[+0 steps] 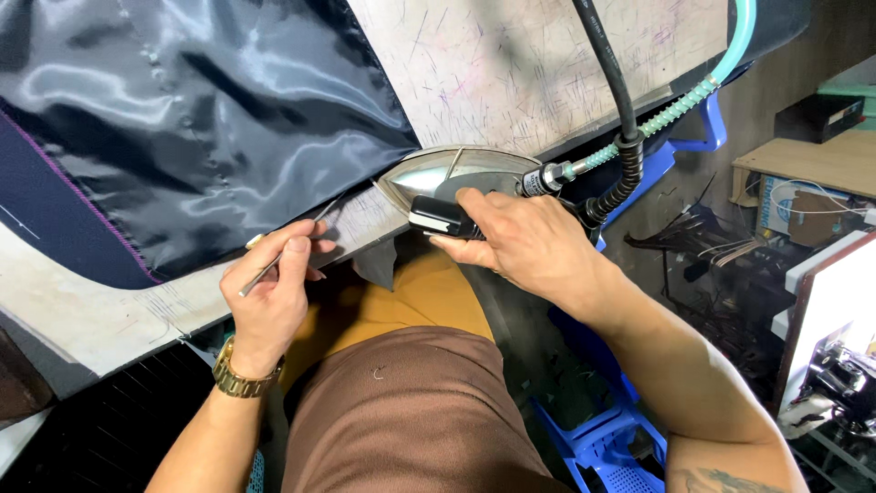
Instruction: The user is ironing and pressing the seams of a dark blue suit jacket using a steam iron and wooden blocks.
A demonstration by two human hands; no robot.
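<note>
My right hand [525, 242] grips the black handle of a steam iron [452, 172], whose shiny metal sole rests at the near edge of the padded pressing table [538, 73]. A black cable [613, 82] and a teal hose [703, 87] run up from the iron's rear. My left hand [274, 292], with a gold wristwatch, pinches a thin metal awl [287, 248] whose tip points at the edge of shiny dark navy lining fabric [201, 119] spread over the table. Iron and awl tip lie close together at the cloth's hem.
A blue plastic stool [607, 438] stands below on the right. Cardboard boxes and a wooden shelf [803, 196] sit at the right, with a sewing machine part [844, 365] lower down. My lap in brown and mustard cloth [401, 402] fills the lower middle.
</note>
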